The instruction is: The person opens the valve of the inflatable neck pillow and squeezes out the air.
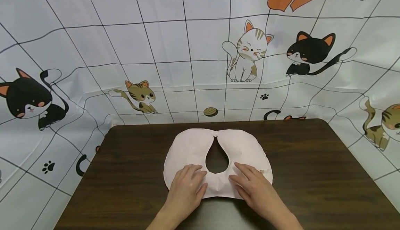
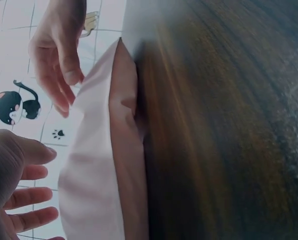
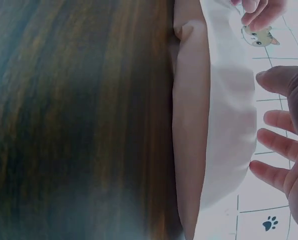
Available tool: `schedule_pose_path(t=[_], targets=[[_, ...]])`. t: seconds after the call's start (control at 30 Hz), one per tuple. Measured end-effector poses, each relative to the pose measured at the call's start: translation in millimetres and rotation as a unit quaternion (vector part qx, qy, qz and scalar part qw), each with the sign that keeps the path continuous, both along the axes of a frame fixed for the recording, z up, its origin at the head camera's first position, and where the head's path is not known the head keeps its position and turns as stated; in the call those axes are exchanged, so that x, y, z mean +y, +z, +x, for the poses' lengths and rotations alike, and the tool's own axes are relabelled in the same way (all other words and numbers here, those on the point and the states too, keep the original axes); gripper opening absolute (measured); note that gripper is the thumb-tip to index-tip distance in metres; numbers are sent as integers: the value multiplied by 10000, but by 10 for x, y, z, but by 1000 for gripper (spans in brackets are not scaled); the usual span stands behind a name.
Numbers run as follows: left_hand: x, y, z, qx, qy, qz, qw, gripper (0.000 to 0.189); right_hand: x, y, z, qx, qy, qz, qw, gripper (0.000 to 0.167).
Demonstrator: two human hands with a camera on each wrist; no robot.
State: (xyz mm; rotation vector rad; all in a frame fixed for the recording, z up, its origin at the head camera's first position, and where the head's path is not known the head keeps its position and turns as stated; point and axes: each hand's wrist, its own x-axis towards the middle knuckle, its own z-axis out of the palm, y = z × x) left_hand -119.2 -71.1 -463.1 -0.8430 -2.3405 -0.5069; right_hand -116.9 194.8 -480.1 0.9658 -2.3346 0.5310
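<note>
A pale pink inflated U-shaped neck pillow (image 1: pixel 190 146) lies flat on the dark wooden table, its two ends meeting at the far side around a teardrop-shaped opening. Over its near left part is my left hand (image 1: pixel 187 186), fingers spread and loosely bent. My right hand (image 1: pixel 254 186) is over the near right part in a similar pose, beside a small golden mark on the pillow. Both wrist views show the pillow's seamed side edge (image 2: pixel 116 140) and fingers (image 3: pixel 274 142) at or just above its top surface. Neither hand grips it; exact contact is hard to tell.
The brown wood-grain table (image 1: pixel 131 174) extends on both sides of the pillow. Behind and around it hangs a white curtain (image 1: pixel 165 42) with black grid lines, cartoon cats, hearts and paw prints.
</note>
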Motion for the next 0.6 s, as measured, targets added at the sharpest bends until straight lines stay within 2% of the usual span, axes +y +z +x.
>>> schedule_pose_path(t=[0.07,0.1,0.23,0.37,0.6], targets=[[-3,-25,-9,-24,12,-28,10000,32,-11,-7,5,48,30,36,10000,20],[-4,-41,-13,-25,21,-43,10000,32,-16,-13,10,67,31,68,9999,19],[-6,-109,-22,-22,65,-126,9999,30,-33,-55,29,235,53,142,9996,53],[-10,-153,-27,-19,54,-284,9996,26,-44,-101,32,428,113,190,9988,53],[-19,-174,-37,74,16,-510,9987,19,-48,-125,37,392,109,330,9986,56]])
